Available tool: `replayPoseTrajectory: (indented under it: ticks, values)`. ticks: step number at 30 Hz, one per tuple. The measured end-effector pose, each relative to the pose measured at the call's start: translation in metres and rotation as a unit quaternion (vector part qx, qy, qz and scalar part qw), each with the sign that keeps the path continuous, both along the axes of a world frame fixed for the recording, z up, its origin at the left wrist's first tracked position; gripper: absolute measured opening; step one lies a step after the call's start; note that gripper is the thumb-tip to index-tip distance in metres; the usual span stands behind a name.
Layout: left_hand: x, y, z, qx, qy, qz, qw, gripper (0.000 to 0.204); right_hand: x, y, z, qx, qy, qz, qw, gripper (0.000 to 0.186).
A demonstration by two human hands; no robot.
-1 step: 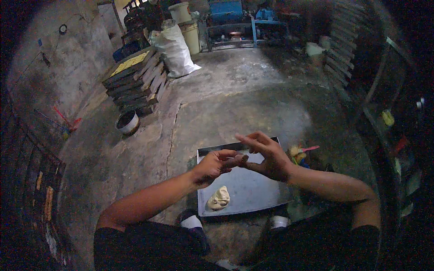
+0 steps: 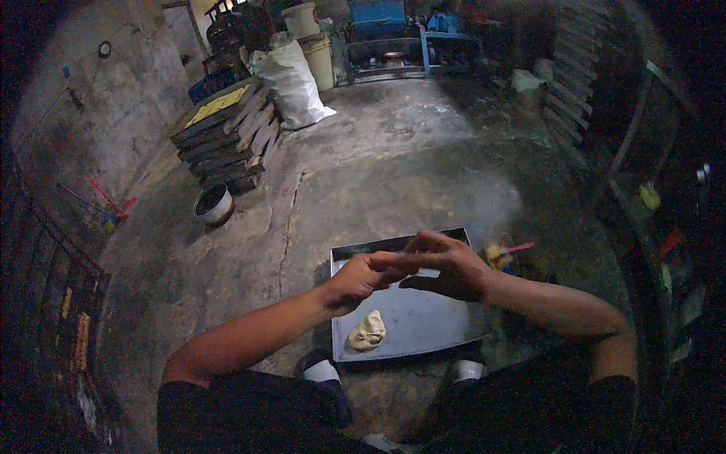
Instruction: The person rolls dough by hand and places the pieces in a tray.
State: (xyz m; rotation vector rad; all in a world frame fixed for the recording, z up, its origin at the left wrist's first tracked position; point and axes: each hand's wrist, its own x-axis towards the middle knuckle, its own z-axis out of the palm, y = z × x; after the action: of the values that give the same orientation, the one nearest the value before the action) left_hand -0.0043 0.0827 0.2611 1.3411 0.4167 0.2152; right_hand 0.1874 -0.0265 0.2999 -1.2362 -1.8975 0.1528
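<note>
My left hand (image 2: 357,281) and my right hand (image 2: 452,271) meet above a shallow metal tray (image 2: 423,321) on the floor. The left thumb and fingers are pressed together and point right; anything between them is too hidden to make out. Across those fingertips lie the bent fingers of my right hand, its thumb held apart below with a gap showing the tray. A pale, smooth lump of dough (image 2: 368,331) rests in the tray's near left corner, touched by neither hand.
Right of the tray lies a small heap with a pink-handled item (image 2: 518,247). A round pot (image 2: 213,204) stands left on the cracked concrete floor. Beyond it are stacked wooden trays (image 2: 227,132), a white sack (image 2: 295,87) and blue machinery (image 2: 382,19).
My right hand's fingers, raised and spread before, have come down and left over the left fingertips. The left hand has barely moved. The dough stays in place.
</note>
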Motion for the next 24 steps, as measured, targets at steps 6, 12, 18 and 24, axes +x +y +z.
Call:
replayPoseTrajectory:
  ticks: [6, 12, 18, 24]
  values:
    - [0.004, 0.005, 0.002, -0.061, 0.021, -0.069, 0.996, 0.057, 0.031, 0.01, -0.022, 0.003, -0.035, 0.064, 0.997, 0.031]
    - [0.005, -0.008, 0.018, -0.176, -0.048, 0.014, 0.983, 0.05, 0.014, 0.0, 0.001, 0.036, -0.174, -0.023, 0.984, 0.029]
    - [0.005, 0.002, -0.001, 0.048, 0.06, 0.082, 0.994, 0.038, 0.011, 0.005, -0.012, 0.028, -0.162, -0.001, 0.986, 0.052]
    - [-0.005, 0.008, 0.006, 0.113, 0.081, -0.012, 0.99, 0.039, 0.003, 0.005, 0.002, -0.109, 0.045, 0.043, 0.992, 0.052]
